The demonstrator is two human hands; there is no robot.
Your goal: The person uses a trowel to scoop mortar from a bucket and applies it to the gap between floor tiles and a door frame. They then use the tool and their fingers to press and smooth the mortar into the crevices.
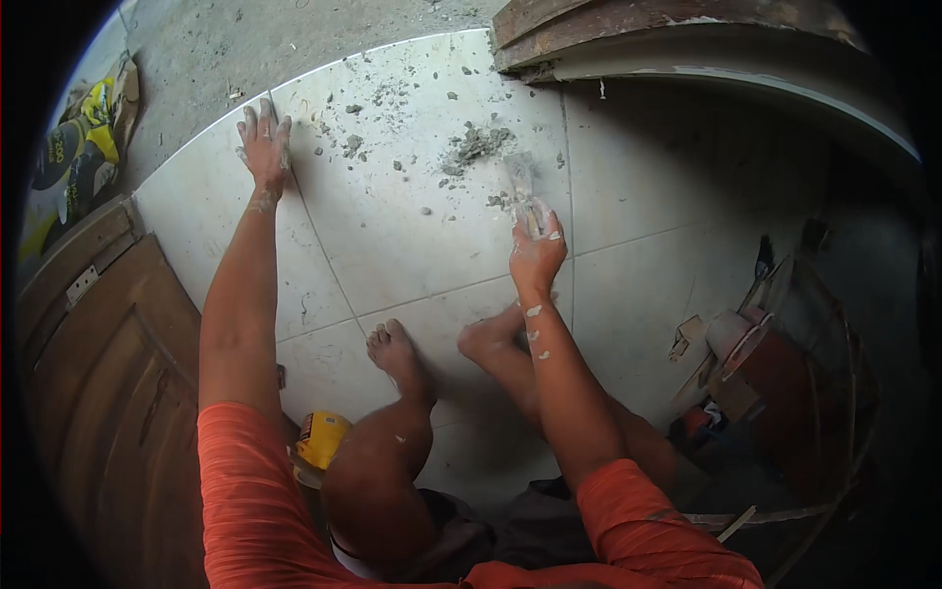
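Flat on the pale floor tiles [412,250], near their far left edge, rests my left hand [265,152]. Its fingers are spread, smeared with grey, and hold nothing. My right hand [538,253] is closed round a tool that looks like a putty knife [520,175]; its greyish blade points away from me and its handle is mostly covered by my fingers. Just beyond the blade lies a small heap of crumbly grey mortar [479,145]. More crumbs are scattered over the tile between my two hands.
Rough concrete [196,59] borders the tiles at the far side. A wooden door [118,363] stands left, with a yellow-and-black bag [83,157] beyond it. Wooden frame pieces [677,34] overhang the far right. A yellow container [321,439] sits by my left leg; a reddish bucket [775,393] stands right.
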